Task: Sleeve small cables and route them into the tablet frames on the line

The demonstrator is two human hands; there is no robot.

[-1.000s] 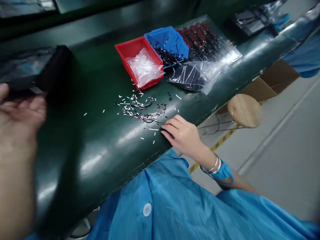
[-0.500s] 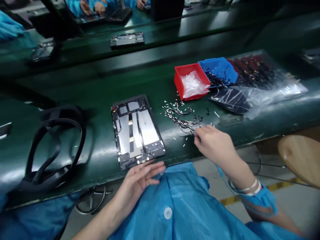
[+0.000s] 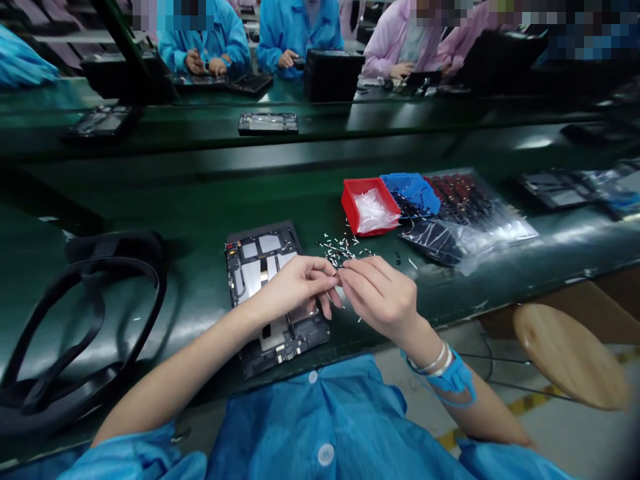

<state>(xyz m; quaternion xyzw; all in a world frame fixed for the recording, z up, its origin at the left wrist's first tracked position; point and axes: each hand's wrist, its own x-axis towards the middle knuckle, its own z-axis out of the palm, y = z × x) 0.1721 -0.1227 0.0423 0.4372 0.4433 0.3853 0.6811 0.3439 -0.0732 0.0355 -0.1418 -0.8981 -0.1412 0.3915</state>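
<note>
At centre frame, my left hand (image 3: 306,280) and right hand (image 3: 384,292) meet, both pinching what appears a small dark piece (image 3: 338,273) – work I judge unfinished, the tablet (image 3: 265,259) at centre-left already open, insides exposed, loose white bits (image 3: 334,248) scattered on the counter (image 3: 200,197) beyond.

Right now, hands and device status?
Left hand, right hand: fingers meeting at tiny dark piece. Rectangular black-silver device, left forearm across. Loose white slivers beyond.
</note>
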